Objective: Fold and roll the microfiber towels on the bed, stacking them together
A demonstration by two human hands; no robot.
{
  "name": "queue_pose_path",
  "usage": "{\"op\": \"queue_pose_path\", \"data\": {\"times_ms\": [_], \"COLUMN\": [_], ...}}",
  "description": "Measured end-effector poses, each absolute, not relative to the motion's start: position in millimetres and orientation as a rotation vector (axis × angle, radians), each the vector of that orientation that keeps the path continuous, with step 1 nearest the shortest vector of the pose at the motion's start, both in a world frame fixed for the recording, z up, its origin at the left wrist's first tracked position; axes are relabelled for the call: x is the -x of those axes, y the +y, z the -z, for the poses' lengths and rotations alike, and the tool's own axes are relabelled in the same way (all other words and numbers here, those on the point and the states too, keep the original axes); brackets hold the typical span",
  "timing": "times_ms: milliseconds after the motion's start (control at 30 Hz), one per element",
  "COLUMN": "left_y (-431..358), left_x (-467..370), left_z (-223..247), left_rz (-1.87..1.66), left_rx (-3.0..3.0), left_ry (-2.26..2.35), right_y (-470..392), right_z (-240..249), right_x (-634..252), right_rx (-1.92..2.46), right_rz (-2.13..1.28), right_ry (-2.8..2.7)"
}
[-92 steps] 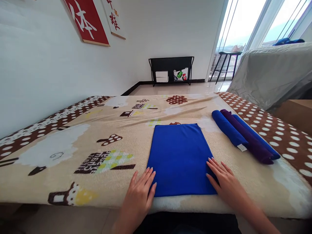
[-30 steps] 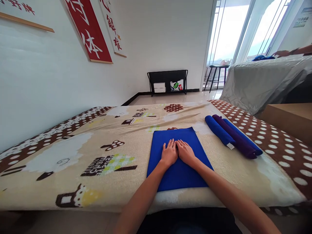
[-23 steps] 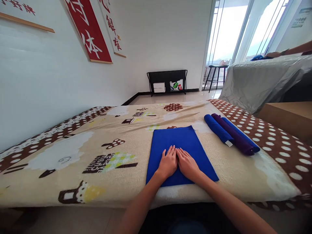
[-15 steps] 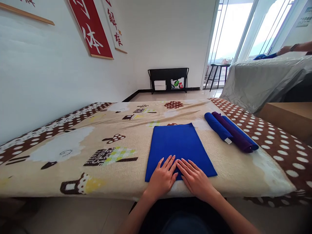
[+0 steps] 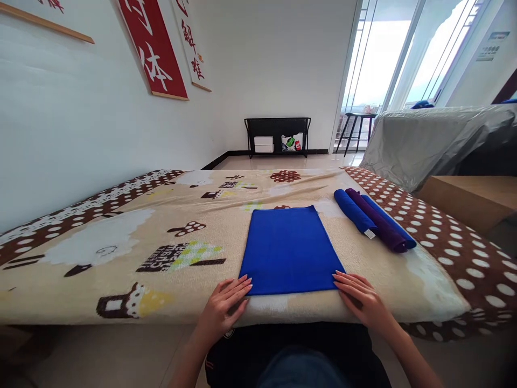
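Observation:
A folded blue cloth (image 5: 288, 248), shaped like a flat rectangle, lies in front of me on the patterned blanket (image 5: 173, 302). My left hand (image 5: 225, 303) rests at the cloth's near left corner, fingertips touching it and thumb apart below. At the near right corner, the fingertips of my right hand (image 5: 363, 299) touch the cloth in the same way, with the thumb spread from the fingers. Both hands are open, fingers stretched out. To the right lie a blue rolled cloth (image 5: 353, 210) with a white label, a purple rolled cloth (image 5: 379, 222) and another blue roll (image 5: 398, 229).
Beyond the blanket, a black rack (image 5: 277, 129) holding white boxes stands against the wall. A brown box (image 5: 472, 196) and a plastic-covered piece of furniture (image 5: 420, 134) are at the right. A black stool (image 5: 355, 129) stands by the glass door.
My hands have slid apart from the middle of the cloth's near edge to its two near corners. The other person's hand at the far right has left the view.

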State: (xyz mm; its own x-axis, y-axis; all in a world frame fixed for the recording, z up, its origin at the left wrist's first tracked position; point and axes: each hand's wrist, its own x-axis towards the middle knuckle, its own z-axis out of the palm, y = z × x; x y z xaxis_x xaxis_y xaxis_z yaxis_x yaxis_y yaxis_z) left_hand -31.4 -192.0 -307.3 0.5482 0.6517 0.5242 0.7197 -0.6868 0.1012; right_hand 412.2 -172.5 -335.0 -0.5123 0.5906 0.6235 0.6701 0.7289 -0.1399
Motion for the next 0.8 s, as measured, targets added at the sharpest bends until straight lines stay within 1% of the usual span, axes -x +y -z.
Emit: {"op": "queue_pose_path", "data": {"times_ms": [167, 400, 533, 800], "left_y": [-193.3, -196.0, -197.7, -208.5], "left_x": [35.5, 36.4, 39.8, 44.5], "left_z": [307.9, 305.6, 302.6, 285.9], "left_rz": [1.151, 1.351, 1.261, 0.954], "left_rx": [2.57, 2.574, 2.497, 2.533], "left_ry": [-1.324, -1.575, -1.713, -1.709], "right_y": [-165.4, -161.7, -160.7, -169.6], "right_z": [340.9, 342.1, 335.5, 319.3], "right_x": [-427.5, -425.9, -423.6, -426.2], "right_rx": [1.045, 1.188, 1.206, 1.209], "right_rz": [0.116, 0.062, -0.006, -0.062], "right_ry": [-2.147, -2.024, -1.945, -2.019]}}
